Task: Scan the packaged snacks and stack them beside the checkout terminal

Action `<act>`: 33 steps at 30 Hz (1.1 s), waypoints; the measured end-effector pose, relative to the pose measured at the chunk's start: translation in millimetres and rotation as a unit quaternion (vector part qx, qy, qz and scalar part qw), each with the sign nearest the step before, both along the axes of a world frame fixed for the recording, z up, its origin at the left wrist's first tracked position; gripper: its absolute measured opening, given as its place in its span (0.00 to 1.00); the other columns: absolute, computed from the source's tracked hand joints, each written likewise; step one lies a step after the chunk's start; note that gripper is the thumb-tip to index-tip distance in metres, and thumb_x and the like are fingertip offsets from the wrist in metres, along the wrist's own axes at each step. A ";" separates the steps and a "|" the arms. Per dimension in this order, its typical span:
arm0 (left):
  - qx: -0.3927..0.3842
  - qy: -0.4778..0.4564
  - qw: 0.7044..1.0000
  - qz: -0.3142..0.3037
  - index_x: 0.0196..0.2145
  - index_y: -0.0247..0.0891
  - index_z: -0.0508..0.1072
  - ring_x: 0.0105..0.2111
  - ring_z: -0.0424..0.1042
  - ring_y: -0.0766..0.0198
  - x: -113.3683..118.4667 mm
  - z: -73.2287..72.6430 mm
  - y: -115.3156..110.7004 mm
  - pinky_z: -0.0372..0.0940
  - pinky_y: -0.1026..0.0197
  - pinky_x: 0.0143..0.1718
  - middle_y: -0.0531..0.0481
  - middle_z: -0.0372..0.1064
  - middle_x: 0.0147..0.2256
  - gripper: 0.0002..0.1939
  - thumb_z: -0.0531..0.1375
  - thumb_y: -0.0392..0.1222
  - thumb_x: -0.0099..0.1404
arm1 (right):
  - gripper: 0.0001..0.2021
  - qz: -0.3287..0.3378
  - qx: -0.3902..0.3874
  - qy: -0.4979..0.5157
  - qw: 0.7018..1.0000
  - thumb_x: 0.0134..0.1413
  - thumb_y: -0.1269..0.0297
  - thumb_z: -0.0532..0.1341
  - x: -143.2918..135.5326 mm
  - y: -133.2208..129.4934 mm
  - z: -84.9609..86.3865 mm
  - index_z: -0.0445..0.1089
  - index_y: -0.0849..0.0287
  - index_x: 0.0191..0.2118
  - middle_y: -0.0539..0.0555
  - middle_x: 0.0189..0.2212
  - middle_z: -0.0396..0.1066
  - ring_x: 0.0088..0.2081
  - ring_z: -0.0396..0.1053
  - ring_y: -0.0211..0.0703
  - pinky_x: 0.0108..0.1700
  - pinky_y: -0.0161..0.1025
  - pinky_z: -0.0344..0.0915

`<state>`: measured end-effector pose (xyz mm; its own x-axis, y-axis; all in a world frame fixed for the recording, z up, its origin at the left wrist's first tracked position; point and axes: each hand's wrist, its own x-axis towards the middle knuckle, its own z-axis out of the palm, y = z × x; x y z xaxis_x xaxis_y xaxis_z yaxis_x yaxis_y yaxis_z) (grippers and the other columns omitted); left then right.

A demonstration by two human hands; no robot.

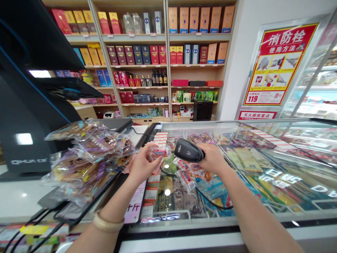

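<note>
I count one black plastic scanner [189,150], mid-frame, nearly level, its head pointing left at one clear packet with a red-and-white label [159,153]; at least three similar loose packets [186,178] lie below. My left hand [143,161] pinches the packet in its fingers; my right hand's [213,158] fingers wrap the scanner. Upper right, a red-bordered poster [280,66] reads "消防栓" and "119".
</note>
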<state>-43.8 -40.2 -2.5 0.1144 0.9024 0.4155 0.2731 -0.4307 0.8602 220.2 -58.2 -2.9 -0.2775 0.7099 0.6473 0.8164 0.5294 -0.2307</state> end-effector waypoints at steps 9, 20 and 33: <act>0.001 0.071 0.985 -0.157 0.51 0.38 0.69 0.49 0.73 0.55 28.2 -26.8 -7.0 0.67 0.50 0.51 0.41 0.70 0.52 0.19 0.55 0.41 0.63 | 0.11 -0.040 0.058 0.018 0.997 0.44 0.66 0.63 7.2 5.6 -7.3 0.74 0.56 0.37 0.55 0.32 0.76 0.35 0.73 0.49 0.37 0.39 0.66; 0.141 0.347 0.920 0.113 0.51 0.39 0.73 0.52 0.69 0.50 -4.3 -9.8 8.6 0.61 0.47 0.55 0.40 0.72 0.49 0.20 0.55 0.38 0.62 | 0.12 -0.040 0.084 0.020 0.995 0.43 0.67 0.62 7.5 6.9 -9.9 0.74 0.56 0.38 0.56 0.34 0.77 0.37 0.73 0.50 0.41 0.41 0.67; 0.051 0.447 0.875 0.179 0.52 0.42 0.71 0.53 0.69 0.44 -22.4 -12.7 19.7 0.62 0.47 0.52 0.37 0.71 0.52 0.21 0.58 0.43 0.60 | 0.12 -0.031 0.076 0.004 0.997 0.43 0.68 0.61 5.8 8.2 -11.9 0.74 0.56 0.38 0.56 0.34 0.76 0.36 0.73 0.48 0.39 0.40 0.67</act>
<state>-66.2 -20.5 -15.2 0.1521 0.9106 0.3842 0.9500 -0.2419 0.1973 226.0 -50.0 -14.7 -0.2303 0.6189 0.7509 0.8468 0.5077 -0.1588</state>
